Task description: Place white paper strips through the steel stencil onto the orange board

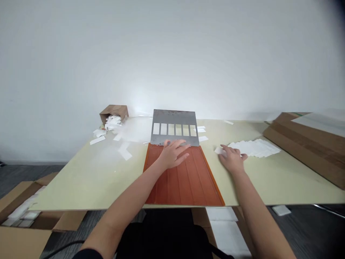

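Note:
My left hand point(174, 154) is over the top part of a red-brown ribbed board point(188, 180), fingers spread and holding nothing. Its fingertips come close to the lower edge of a grey metal plate point(175, 116) with a row of rectangular cut-outs. My right hand point(232, 159) rests on the table to the right of the board, its fingers apart. Under its fingertips lies a white paper-like slip point(219, 151), partly hidden. Just beyond that hand, a fanned row of white slips point(257, 148) stretches to the right.
A small open carton point(114, 108) spills white pieces at the back left of the pale table point(107, 187). Loose white slips point(125, 153) lie scattered nearby. At the right edge stands a large cardboard box point(304, 149). Below the table's left edge is another open box point(27, 235).

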{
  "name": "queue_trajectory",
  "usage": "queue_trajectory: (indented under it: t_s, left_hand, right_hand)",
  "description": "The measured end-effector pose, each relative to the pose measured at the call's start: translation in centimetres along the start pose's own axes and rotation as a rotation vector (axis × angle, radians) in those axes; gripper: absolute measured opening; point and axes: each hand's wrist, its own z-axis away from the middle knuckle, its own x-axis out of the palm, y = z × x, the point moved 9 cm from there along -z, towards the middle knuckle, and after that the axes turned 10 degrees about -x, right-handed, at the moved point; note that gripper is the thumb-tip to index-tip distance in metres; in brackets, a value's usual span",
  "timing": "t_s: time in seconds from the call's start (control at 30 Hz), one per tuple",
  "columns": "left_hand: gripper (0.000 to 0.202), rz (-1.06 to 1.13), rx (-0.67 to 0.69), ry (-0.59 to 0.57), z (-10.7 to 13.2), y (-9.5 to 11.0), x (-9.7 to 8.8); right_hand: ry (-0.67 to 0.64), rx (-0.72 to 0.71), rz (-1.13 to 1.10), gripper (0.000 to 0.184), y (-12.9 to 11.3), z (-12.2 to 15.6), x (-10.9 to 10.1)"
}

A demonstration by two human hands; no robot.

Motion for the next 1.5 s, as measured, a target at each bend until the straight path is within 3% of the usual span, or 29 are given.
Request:
queue_trajectory:
  t_s: [0.17, 0.43, 0.53, 0.83, 1.27, 1.4, 1.5]
  left_hand:
    - [0.042, 0.040, -0.103, 0.027, 0.0, -1.3, -0.9]
    - [0.039, 0.080, -0.222, 0.030, -0.1, -3.0, -0.2]
    - [0.038, 0.095, -0.230, 0.012, -0.1, -3.1, 0.2]
    - [0.037, 0.104, -0.220, -0.007, -0.2, -3.0, 0.8]
    - [0.037, 0.066, -0.240, 0.028, -0.4, -3.5, 0.3]
    - [0.039, 0.022, -0.249, 0.051, -0.7, -3.0, -1.5]
    - [0.041, -0.033, -0.310, 0.066, -0.1, -3.5, -4.8]
  right_hand:
    - [0.010, 0.058, 0.078, 0.051, 0.0, 0.4, 0.0]
    - [0.083, 0.053, 0.130, 0.036, -0.4, 0.8, -0.9]
    - [0.095, 0.058, 0.155, 0.029, -0.4, 1.0, -1.0]
    - [0.070, 0.209, 0.255, 0.035, 0.4, 0.9, -0.4]
    - [0.026, 0.377, 0.294, 0.037, 2.4, 1.1, -0.3]
    - [0.043, 0.402, 0.273, 0.034, 2.7, 1.1, -0.6]
    - [0.073, 0.375, 0.243, 0.032, 2.8, 1.3, -0.9]
